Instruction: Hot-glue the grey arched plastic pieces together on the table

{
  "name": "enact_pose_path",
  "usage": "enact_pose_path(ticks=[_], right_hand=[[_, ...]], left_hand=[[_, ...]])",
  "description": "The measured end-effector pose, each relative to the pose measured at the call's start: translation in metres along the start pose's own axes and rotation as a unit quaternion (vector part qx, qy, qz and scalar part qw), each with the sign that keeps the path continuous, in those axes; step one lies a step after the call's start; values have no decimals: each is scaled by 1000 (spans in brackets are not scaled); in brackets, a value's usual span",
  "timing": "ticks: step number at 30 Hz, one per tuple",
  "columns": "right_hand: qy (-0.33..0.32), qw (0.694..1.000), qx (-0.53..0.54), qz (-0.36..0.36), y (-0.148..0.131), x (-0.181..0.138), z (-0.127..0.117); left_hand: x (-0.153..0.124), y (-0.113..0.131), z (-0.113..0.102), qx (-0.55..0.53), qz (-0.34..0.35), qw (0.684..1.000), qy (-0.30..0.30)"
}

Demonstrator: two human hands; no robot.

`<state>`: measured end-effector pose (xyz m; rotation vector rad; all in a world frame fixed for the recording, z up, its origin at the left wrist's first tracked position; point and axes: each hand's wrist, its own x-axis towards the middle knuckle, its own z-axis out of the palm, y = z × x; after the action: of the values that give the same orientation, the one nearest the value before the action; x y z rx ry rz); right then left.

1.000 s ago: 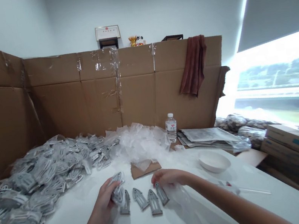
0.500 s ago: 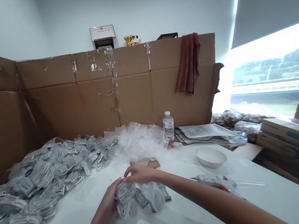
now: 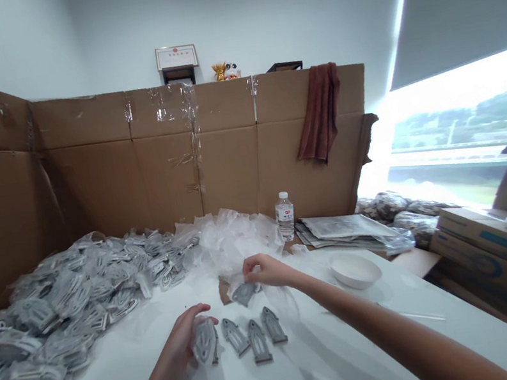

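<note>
My left hand [image 3: 187,332] is closed around a grey arched piece [image 3: 205,341] in clear plastic, just above the white table. My right hand [image 3: 267,270], farther back, pinches a clear plastic bag [image 3: 284,299] that hangs from its fingers. Below those fingertips shows another grey piece [image 3: 244,294] in plastic; whether it is inside the same bag I cannot tell. Between the hands, toward the front, lie three bare grey arched pieces: a left one [image 3: 236,335], a middle one [image 3: 259,342] and a right one [image 3: 273,325].
Bagged grey pieces [image 3: 89,282] are heaped at the left. Behind my right hand lies a pile of empty plastic bags [image 3: 234,235], beside a water bottle [image 3: 286,217]. A white bowl [image 3: 355,269] stands at the right. Cardboard walls [image 3: 229,161] enclose the back and left.
My right hand has moved away from my left, back and to the right, with a plastic bag. The three bare grey pieces, partly covered before, now show fully.
</note>
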<state>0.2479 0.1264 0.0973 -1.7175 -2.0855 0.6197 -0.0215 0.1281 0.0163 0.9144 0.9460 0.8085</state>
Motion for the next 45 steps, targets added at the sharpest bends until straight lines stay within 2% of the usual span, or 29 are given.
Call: enact_pose_path(ticks=[3,7,13,20,23,27,29,32,36,40,45], right_hand=[[28,999,-21,17,16,-10,-16],[32,998,-29,36,36,-20,-25],[22,1000,-13,9,55,-30,-23],[1,1000,11,-11,53,-33,-13],[30,999,2,30,54,-29,-11],[83,984,-30,152,62,-21,-14],[75,975,-43,205,66,-17,-15],[23,965,-50,255,67,-13,-11],[-29,956,-59,287,62,-5,3],[-39,951,-65,300,54,6,12],[-47,956,-61,283,49,6,-1]], left_hand=[[-5,3,3,8,-1,1000,1],[-7,4,5,14,-4,1000,9],[-5,2,5,15,-5,1000,16],[-8,5,8,5,-14,1000,12],[-9,5,7,5,-14,1000,10],[-8,3,5,12,-14,1000,11],[-7,3,4,16,-15,1000,12],[-5,2,4,17,-11,1000,11],[-3,0,1,16,-2,1000,6],[0,-4,-2,14,8,1000,-5],[3,-5,-4,8,15,1000,-11]])
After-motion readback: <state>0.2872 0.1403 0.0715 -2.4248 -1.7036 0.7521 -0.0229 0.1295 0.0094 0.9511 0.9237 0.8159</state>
